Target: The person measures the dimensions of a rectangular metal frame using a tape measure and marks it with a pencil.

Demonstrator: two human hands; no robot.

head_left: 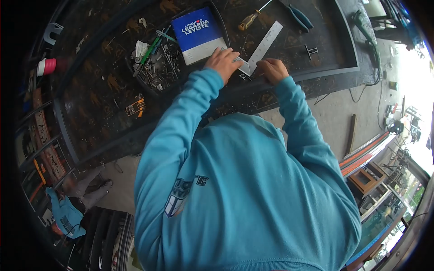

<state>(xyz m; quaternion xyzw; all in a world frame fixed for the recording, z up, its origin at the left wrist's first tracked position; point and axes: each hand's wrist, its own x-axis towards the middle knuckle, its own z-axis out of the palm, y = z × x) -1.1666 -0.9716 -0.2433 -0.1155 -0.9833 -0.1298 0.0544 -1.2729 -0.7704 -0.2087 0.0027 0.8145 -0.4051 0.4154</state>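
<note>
A metal try square (pixel 266 44) lies on the dark table near its front edge, its marked blade pointing away to the right. My left hand (pixel 221 64) is closed over the square's shorter arm, thumb and fingers pressing on it. Just right of the square's corner, my right hand (pixel 272 71) is closed with its fingers curled together; whatever they pinch is hidden. Small dark metal fittings lie under and beside the square's corner, partly covered. Touching the left hand's fingertips is a blue and white notebook box (pixel 199 34).
A tray of screws and small hardware (pixel 158 65) sits left. A screwdriver (pixel 247 21), pliers (pixel 300 18) and a small metal bracket (pixel 312 52) lie right. An orange-and-metal tool (pixel 135 107) lies at the near left. Another person (pixel 68 212) is at the lower left.
</note>
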